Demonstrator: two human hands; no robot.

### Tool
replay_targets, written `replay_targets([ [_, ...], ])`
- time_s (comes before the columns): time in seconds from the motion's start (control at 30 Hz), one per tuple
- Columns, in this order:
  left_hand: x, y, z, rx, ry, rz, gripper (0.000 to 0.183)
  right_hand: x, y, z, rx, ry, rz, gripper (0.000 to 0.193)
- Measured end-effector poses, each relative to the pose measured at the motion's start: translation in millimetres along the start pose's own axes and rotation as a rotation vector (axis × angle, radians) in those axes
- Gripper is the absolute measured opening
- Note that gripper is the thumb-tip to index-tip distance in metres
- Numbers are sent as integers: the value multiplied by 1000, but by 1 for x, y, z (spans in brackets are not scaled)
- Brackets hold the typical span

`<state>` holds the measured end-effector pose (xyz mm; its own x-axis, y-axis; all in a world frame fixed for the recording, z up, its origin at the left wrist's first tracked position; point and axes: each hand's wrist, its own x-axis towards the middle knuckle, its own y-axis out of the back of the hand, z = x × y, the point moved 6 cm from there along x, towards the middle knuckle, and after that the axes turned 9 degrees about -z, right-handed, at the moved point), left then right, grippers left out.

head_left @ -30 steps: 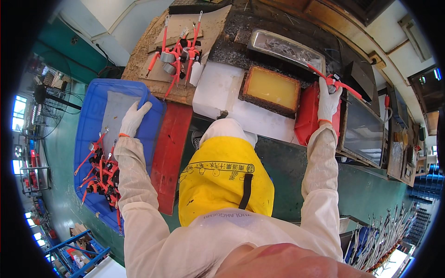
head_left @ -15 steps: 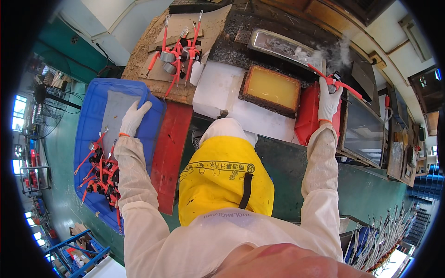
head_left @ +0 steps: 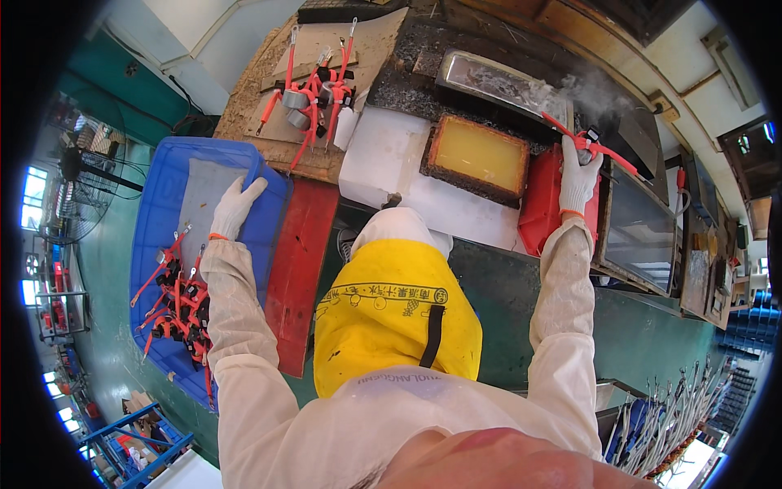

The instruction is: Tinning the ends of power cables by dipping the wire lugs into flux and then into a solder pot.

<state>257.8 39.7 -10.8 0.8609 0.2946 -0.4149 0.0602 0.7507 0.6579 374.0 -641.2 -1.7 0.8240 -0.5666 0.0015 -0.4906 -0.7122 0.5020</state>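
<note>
In my gloved right hand (head_left: 577,181) is a red cable assembly (head_left: 601,148) with a black fitting and a dark round part, its cable ends sticking out on both sides. The hand is closed around it, above a red plastic bin (head_left: 541,202). On the left, my gloved left hand (head_left: 235,210) lies over the inner side of a blue plastic crate (head_left: 275,224), its fingers stretched out and holding nothing. Many similar red cable assemblies (head_left: 181,306) lie heaped in that crate. More of them (head_left: 314,102), with grey round parts and metal lugs, are piled on the bench.
A rectangular tray of yellowish liquid (head_left: 479,156) stands on the white surface in front of me. Behind it, smoke or steam rises near a metal trough with a shiny silvery surface (head_left: 497,81). A red board (head_left: 300,261) lies beside the crate; a glass-topped box (head_left: 639,240) stands right.
</note>
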Motion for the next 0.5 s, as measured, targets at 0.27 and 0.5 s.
replay_targets([
  [0.27, 1, 1, -3, -16, -5, 18, 76, -2, -1, -3, 54, 29, -41, 96],
  [0.5, 0, 2, -1, -6, -16, 28, 76, 5, 0, 4, -12, 44, 10, 100],
])
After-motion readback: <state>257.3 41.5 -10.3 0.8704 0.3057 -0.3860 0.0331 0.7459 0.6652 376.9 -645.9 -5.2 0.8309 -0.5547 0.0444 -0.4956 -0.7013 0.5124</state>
